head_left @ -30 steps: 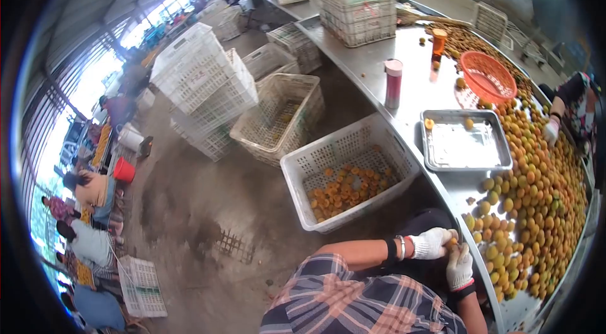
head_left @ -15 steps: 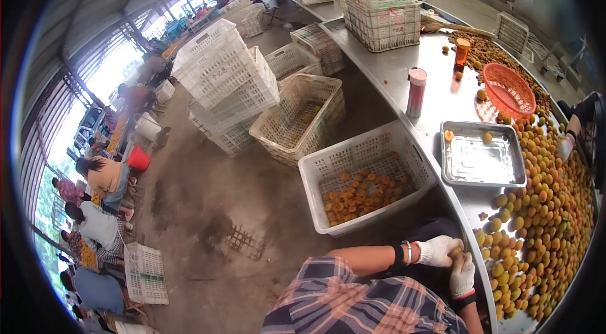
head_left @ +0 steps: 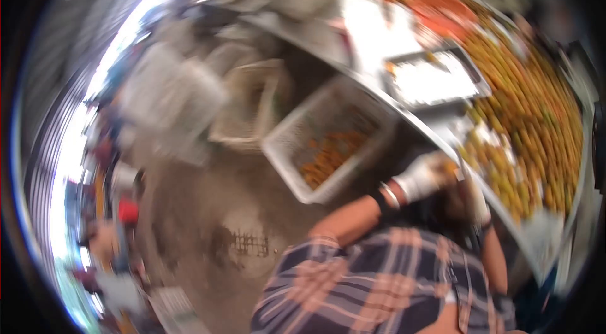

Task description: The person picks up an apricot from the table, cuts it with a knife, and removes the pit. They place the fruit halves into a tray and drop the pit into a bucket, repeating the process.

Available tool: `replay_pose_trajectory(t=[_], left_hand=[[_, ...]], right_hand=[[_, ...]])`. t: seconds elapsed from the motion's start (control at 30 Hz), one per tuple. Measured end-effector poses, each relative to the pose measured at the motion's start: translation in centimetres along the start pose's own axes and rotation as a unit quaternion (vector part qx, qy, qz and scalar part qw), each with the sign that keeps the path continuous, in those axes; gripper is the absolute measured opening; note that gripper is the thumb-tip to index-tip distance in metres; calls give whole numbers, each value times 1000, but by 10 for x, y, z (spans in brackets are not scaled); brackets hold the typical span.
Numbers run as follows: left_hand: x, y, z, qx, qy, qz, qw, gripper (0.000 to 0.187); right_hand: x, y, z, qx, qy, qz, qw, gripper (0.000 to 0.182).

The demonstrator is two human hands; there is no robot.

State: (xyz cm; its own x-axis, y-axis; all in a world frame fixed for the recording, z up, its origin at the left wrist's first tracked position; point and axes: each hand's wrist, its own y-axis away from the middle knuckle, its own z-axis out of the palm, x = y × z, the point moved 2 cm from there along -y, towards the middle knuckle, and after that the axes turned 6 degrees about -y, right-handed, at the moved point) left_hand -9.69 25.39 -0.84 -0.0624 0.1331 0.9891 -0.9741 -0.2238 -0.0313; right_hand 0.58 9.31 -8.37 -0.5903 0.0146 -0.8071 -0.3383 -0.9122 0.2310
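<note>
Motion smears the whole head view. My left hand (head_left: pixel 421 178), in a white glove with dark and pale bands at the wrist, is closed around an orange apricot (head_left: pixel 451 170) at the table's near edge. My right hand (head_left: pixel 475 198), gloved as well, is beside it, its fingers too blurred to read. Beyond the hands, many whole apricots (head_left: pixel 530 132) lie heaped on the metal table (head_left: pixel 548 230). Below the table edge, a white crate (head_left: pixel 284 164) holds orange fruit pieces (head_left: pixel 328 158). A shallow metal tray (head_left: pixel 442 102) stands on the table.
A red-orange basket (head_left: pixel 442 15) sits farther back on the table. Pale stacked crates (head_left: pixel 170 94) and a beige crate (head_left: pixel 246 104) stand on the floor at left. A red bucket (head_left: pixel 128 211) and blurred people are at far left.
The view has swung and tilted, so crates and table appear shifted left and up. My hands appear higher in the view, and the apricot shows more clearly at my left fingertips.
</note>
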Motion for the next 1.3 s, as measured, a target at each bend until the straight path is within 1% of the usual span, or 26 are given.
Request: replay_pose_trajectory(t=[0.03,0.07,0.1,0.13,0.17,0.2,0.27,0.3,0.33,0.4,0.43,0.47,0.53,0.57,0.73,0.8,0.93,1.0,1.07,1.2,1.27,1.3], left_hand=[[8,-1,5,6,-19,-12,1000,27],[9,-3,9,-3,31,-6,1000,30],[19,-3,14,-15,119,-21,993,33],[15,-5,17,-22,89,-21,996,37],[16,-6,19,-37,76,-9,996,42],[16,-7,25,-48,113,-14,992,39],[23,-6,34,-56,81,-11,995,41],[26,-6,35,-65,85,-13,994,41],[26,-6,38,-62,87,-8,994,43],[30,-8,45,-63,90,-1,994,44],[33,-7,49,-74,68,-1,995,47],[34,-6,52,-84,46,-2,995,50],[33,-7,58,-95,42,-7,995,50],[33,-8,61,-92,32,-6,995,49],[41,-15,70,-106,28,3,994,46],[46,-18,73,-111,9,-7,994,46],[52,-22,75,-124,-21,5,992,48],[55,-24,77,-130,-37,0,991,48],[56,-27,80,-117,-176,92,973,48],[61,-32,86,-127,-140,74,979,48],[56,-36,93,-132,32,15,991,44],[53,-38,96,-118,42,16,992,38]], right_hand=[[-6,7,-10,-36,-58,29,997,38],[-41,23,20,-58,-172,-19,983,27],[-36,19,18,143,-122,-91,978,25],[-55,37,37,158,102,-178,966,23],[-77,56,57,215,238,-183,929,15],[-72,66,46,213,277,-219,911,9],[-80,90,50,225,364,-242,871,15],[-82,95,54,231,427,-260,835,18],[-84,102,59,232,432,-240,838,20],[-78,109,61,241,436,-260,827,21],[-79,114,64,250,438,-188,843,23],[-77,116,63,255,436,-189,842,23],[-75,118,63,258,480,-231,806,24],[-75,119,61,257,486,-239,800,26],[-82,125,59,245,473,-211,819,27],[-84,125,57,249,493,-216,805,27],[-85,127,58,269,495,-222,796,27],[-82,127,59,291,504,-235,779,27],[-78,123,56,302,496,-245,776,27],[-76,118,53,311,491,-282,763,26],[-76,115,52,320,482,-268,770,25],[-76,113,52,327,474,-254,777,25]])
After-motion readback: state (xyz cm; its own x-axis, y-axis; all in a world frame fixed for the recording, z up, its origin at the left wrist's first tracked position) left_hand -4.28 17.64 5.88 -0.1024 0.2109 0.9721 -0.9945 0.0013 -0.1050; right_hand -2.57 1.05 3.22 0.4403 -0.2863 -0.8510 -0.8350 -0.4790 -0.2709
